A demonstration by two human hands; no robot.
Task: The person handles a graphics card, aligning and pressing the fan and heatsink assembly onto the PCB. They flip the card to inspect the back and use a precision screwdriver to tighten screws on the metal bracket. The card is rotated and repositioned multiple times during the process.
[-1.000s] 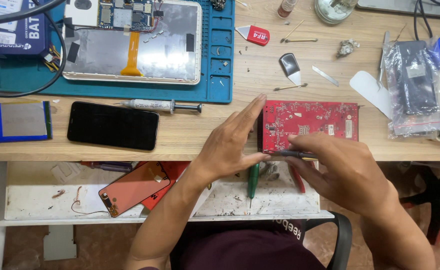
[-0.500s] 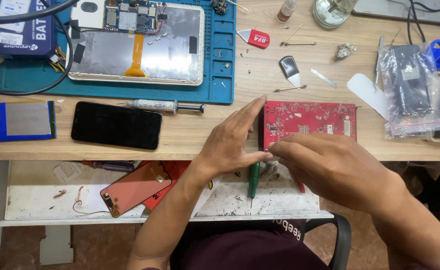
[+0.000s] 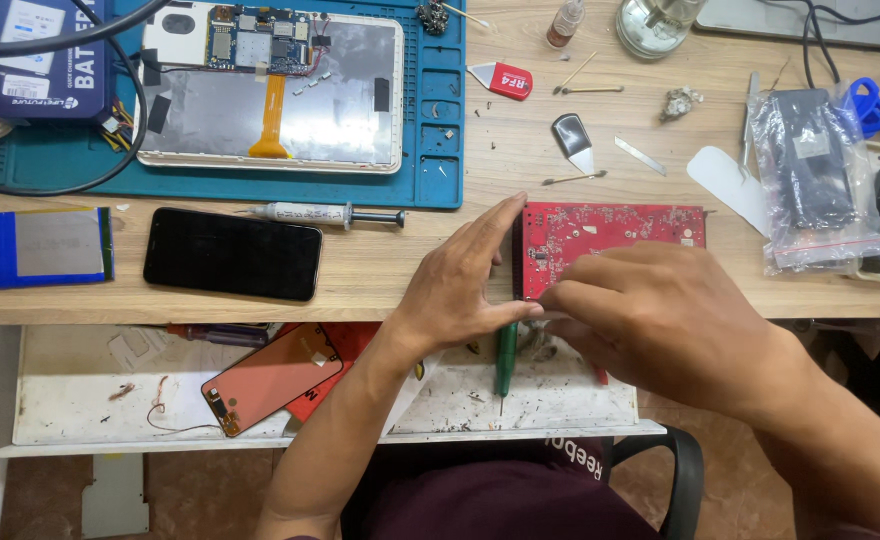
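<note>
1. The red circuit board (image 3: 610,240) lies flat at the near edge of the wooden surface (image 3: 410,280). The left hand (image 3: 460,285) lies open with its fingers spread against the board's left end, bracing it rather than gripping it. If that hand slips, the board could slide sideways or tip off the edge toward the lower shelf (image 3: 310,400).

2. The right hand (image 3: 660,310) covers the board's near edge with the fingers drawn together, pinched at something I cannot make out. Too much pressure there could flex the board or bend a small part on it.

3. A green-handled screwdriver (image 3: 505,355) sits just below the left thumb, its tip pointing toward the person. A nudge could roll it off the shelf or jab the hand.

4. The black phone (image 3: 232,253) and the syringe (image 3: 325,213) lie just left of the left forearm; a sweeping elbow could push them.

5. The opened tablet (image 3: 270,90) on the blue mat (image 3: 440,150) has its insides exposed, well apart from the hands but open to any loose debris.

6. Loose swabs (image 3: 575,178) and a metal blade (image 3: 640,155) lie close behind the board and could get dragged under it.
</note>
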